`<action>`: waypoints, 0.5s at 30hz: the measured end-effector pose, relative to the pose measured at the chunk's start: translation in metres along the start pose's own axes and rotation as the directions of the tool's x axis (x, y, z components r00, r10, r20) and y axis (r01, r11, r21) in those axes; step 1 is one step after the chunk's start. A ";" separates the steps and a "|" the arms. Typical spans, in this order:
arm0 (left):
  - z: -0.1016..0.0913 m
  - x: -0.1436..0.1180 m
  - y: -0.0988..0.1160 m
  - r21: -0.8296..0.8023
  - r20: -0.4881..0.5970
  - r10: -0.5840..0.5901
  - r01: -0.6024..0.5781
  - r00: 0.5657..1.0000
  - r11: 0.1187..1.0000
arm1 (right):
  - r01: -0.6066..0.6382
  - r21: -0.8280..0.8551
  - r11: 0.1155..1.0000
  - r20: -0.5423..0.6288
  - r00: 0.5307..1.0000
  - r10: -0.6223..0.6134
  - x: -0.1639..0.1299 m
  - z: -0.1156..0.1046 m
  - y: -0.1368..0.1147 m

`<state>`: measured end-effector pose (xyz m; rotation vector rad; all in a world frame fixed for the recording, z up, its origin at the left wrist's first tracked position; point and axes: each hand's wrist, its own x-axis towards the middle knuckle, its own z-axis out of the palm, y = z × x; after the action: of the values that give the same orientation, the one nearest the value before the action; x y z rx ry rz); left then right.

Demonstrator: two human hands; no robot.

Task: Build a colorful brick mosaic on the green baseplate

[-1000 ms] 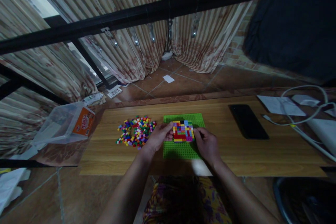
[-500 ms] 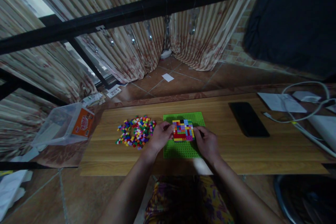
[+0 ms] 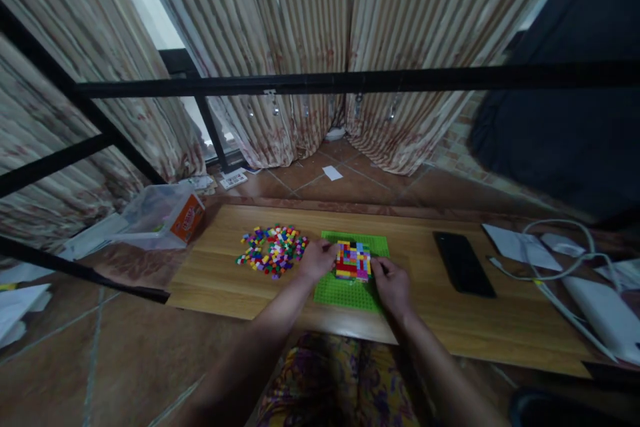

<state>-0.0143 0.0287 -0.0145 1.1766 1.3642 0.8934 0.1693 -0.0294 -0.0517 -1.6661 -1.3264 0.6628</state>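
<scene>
A multicoloured block of toy building bricks (image 3: pixel 354 261) sits over the green studded baseplate (image 3: pixel 345 295) on the wooden board. My left hand (image 3: pixel 319 259) is closed at its left edge, thumb and fingertips against the bricks. At the right edge, my right hand (image 3: pixel 393 280) pinches the block's side with bent fingers. Whether the block is pressed onto the plate or lifted slightly, I cannot tell. Left of my left hand lies a loose pile of small coloured bricks (image 3: pixel 275 248).
A black phone (image 3: pixel 464 263) lies on the wooden board (image 3: pixel 420 327) to the right, with white cables (image 3: pixel 565 273) and papers beyond it. A clear plastic box (image 3: pixel 150 220) with an orange label stands at the left. A black rail (image 3: pixel 310 84) crosses ahead of the curtains.
The camera view has tilted and levelled, so the whole scene sits lower in the picture. Both hands keep their places at the two sides of the brick block.
</scene>
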 end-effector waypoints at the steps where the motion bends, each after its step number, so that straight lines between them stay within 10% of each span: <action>1: -0.002 -0.004 0.000 -0.015 -0.019 0.013 -0.014 1.000 1.000 | -0.014 0.040 0.999 0.016 1.000 0.013 0.001 -0.002 0.000; 11: -0.041 -0.105 -0.034 -0.125 -0.006 0.015 -0.016 1.000 0.992 | 0.048 0.155 0.987 -0.111 0.993 -0.031 -0.046 -0.028 -0.017; 15: -0.043 -0.149 -0.065 -0.101 0.022 -0.016 0.018 1.000 0.995 | 0.113 0.103 0.988 0.055 0.991 -0.119 -0.108 -0.010 -0.019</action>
<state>-0.0766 -0.1259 -0.0349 1.0925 1.2954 0.9243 0.1373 -0.1343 -0.0421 -1.4876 -1.3988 0.7041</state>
